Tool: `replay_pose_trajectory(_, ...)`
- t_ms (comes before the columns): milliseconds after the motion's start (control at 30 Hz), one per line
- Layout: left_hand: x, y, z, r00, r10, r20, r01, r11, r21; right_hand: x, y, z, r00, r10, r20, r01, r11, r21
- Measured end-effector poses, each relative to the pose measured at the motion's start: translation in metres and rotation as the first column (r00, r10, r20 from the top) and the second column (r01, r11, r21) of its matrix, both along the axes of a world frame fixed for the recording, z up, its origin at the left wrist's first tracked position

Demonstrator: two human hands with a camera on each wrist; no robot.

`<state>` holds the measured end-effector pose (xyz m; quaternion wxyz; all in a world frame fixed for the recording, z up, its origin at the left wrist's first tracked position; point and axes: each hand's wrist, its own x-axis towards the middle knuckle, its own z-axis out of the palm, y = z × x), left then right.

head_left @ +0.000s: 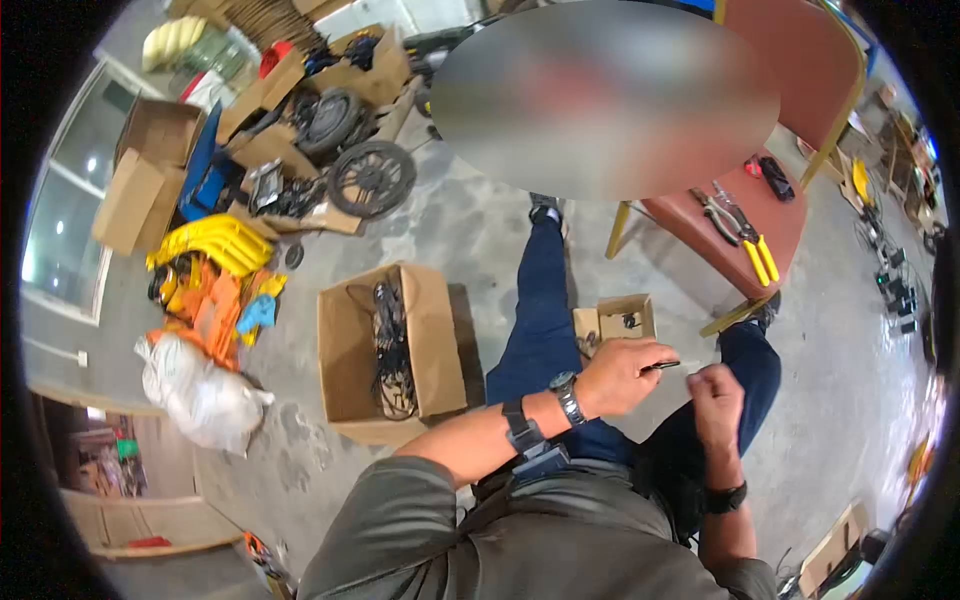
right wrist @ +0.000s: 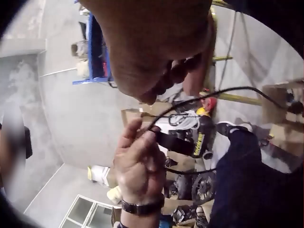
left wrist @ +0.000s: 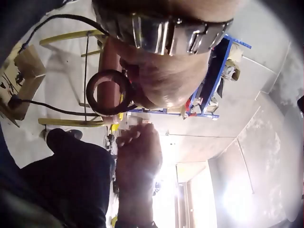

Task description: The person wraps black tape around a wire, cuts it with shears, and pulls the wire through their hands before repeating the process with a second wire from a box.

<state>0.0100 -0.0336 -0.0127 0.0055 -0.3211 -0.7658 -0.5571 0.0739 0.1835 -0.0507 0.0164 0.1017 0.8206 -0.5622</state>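
My left hand [head_left: 618, 380] pinches a small black ring-shaped piece [left wrist: 91, 95] between thumb and fingers. From the side, in the right wrist view, it looks like a dark, thick block. A thin black cable [right wrist: 232, 89] runs in a loop from it toward the small carton [head_left: 650, 318] on the floor between the legs. Just beside the left hand, my right hand [head_left: 715, 402] is raised with its fingers curled into a fist. Nothing shows inside that fist.
A red chair [head_left: 690, 232] ahead bears yellow-handled pliers [head_left: 764, 260] and a black case [head_left: 775, 180]. A larger cardboard box [head_left: 440, 340] of dark cables stands at the left. Wheels [head_left: 372, 180], orange and yellow items and a white bag [head_left: 200, 395] lie further left.
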Motion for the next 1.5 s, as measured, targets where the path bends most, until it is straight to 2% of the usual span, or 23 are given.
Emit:
replay_pose_trajectory(33,0.004,-0.003,0.001,0.998,-0.021,-0.054,0.019,0.999,-0.025,0.001,-0.004,0.017,0.988,-0.008,-0.153,-0.001,0.998,-0.065)
replay_pose_trajectory(67,0.009,-0.005,-0.001,0.994,-0.057,-0.089,0.055,0.998,-0.027,-0.003,-0.008,0.041,0.937,0.091,-0.337,-0.029,0.982,0.185)
replay_pose_trajectory(100,0.011,-0.009,0.001,0.986,-0.078,-0.149,0.075,0.997,-0.022,-0.017,-0.017,0.051,0.884,0.225,-0.409,-0.117,0.955,0.273)
replay_pose_trajectory(133,0.012,-0.009,0.001,0.975,-0.105,-0.195,0.102,0.994,-0.024,-0.021,-0.012,0.051,0.938,0.268,-0.218,-0.252,0.963,0.097)
replay_pose_trajectory(167,0.011,-0.012,0.003,0.963,-0.119,-0.24,0.108,0.992,-0.058,-0.028,-0.006,0.047,0.939,0.343,-0.02,-0.343,0.933,-0.106)
replay_pose_trajectory(200,0.011,-0.015,0.006,0.95,-0.137,-0.28,0.113,0.989,-0.098,-0.031,-0.005,0.035,0.937,0.341,0.073,-0.317,0.92,-0.232)
replay_pose_trajectory(233,0.012,-0.02,0.008,0.935,-0.157,-0.318,0.117,0.983,-0.142,-0.032,-0.007,0.031,0.936,0.323,0.137,-0.28,0.923,-0.264)
replay_pose_trajectory(333,0.012,-0.028,0.011,0.893,-0.181,-0.411,0.119,0.978,-0.172,-0.032,-0.015,0.022,0.899,0.42,0.124,-0.364,0.874,-0.321)
replay_pose_trajectory(433,0.009,-0.031,0.017,0.862,-0.23,-0.452,0.132,0.962,-0.237,-0.03,-0.025,0.01,0.901,0.41,0.14,-0.324,0.853,-0.409)
replay_pose_trajectory(600,0.012,-0.026,0.033,0.841,-0.252,-0.48,0.11,0.946,-0.305,-0.02,-0.027,0.007,0.87,0.484,0.098,-0.273,0.636,-0.721)
replay_pose_trajectory(667,0.01,-0.02,0.041,0.828,-0.294,-0.478,0.118,0.924,-0.364,-0.014,-0.024,-0.034,0.882,0.45,0.138,-0.222,0.655,-0.722)
replay_pose_trajectory(700,0.008,-0.015,0.041,0.818,-0.303,-0.489,0.135,0.928,-0.348,-0.012,-0.027,-0.047,0.898,0.434,0.069,-0.213,0.567,-0.796)
replay_pose_trajectory(733,0.006,-0.011,0.041,0.809,-0.311,-0.499,0.152,0.93,-0.334,-0.011,-0.028,-0.02,0.88,0.435,0.19,-0.066,0.509,-0.858)
replay_pose_trajectory(833,0.003,0.002,0.038,0.788,-0.377,-0.486,0.198,0.904,-0.379,-0.007,-0.031,-0.011,0.903,0.412,0.124,-0.018,0.325,-0.946)
replay_pose_trajectory(867,0.002,0.006,0.034,0.787,-0.383,-0.484,0.217,0.906,-0.363,-0.008,-0.031,-0.012,0.899,0.395,0.189,0.042,0.351,-0.935)
replay_pose_trajectory(900,0.003,0.011,0.031,0.796,-0.379,-0.472,0.223,0.908,-0.353,-0.008,-0.034,-0.018,0.923,0.342,0.174,0.007,0.44,-0.898)
replay_pose_trajectory(967,0.002,0.021,0.026,0.825,-0.356,-0.438,0.206,0.913,-0.353,-0.01,-0.03,-0.024,0.958,0.281,0.056,-0.099,0.509,-0.855)
replay_pose_trajectory(1067,0.004,0.024,0.024,0.889,-0.29,-0.353,0.181,0.933,-0.31,-0.012,-0.017,-0.001,0.985,0.133,0.109,0.026,0.516,-0.856)
replay_pose_trajectory(1167,0.001,0.028,0.038,0.974,-0.175,-0.145,0.138,0.961,-0.238,-0.014,-0.011,0.021,0.986,0.072,0.149,0.085,0.549,-0.831)
replay_pose_trajectory(1233,-0.005,0.024,0.031,0.993,-0.11,0.043,0.116,0.971,-0.209,-0.015,-0.01,0.028,0.996,0.04,0.083,0.041,0.611,-0.791)
replay_pose_trajectory(1267,-0.008,0.02,0.028,0.984,-0.093,0.152,0.124,0.97,-0.21,-0.016,-0.012,0.028,0.996,0.029,0.079,0.047,0.589,-0.807)
replay_pose_trajectory(1333,-0.013,0.014,0.024,0.931,-0.058,0.36,0.135,0.972,-0.192,-0.021,-0.008,0.023,0.996,0.059,0.067,0.015,0.635,-0.772)
replay_pose_trajectory(1500,-0.018,0.01,0.017,0.923,-0.12,0.366,0.188,0.97,-0.155,-0.026,-0.002,0.025,0.993,0.12,0.003,-0.084,0.714,-0.695)
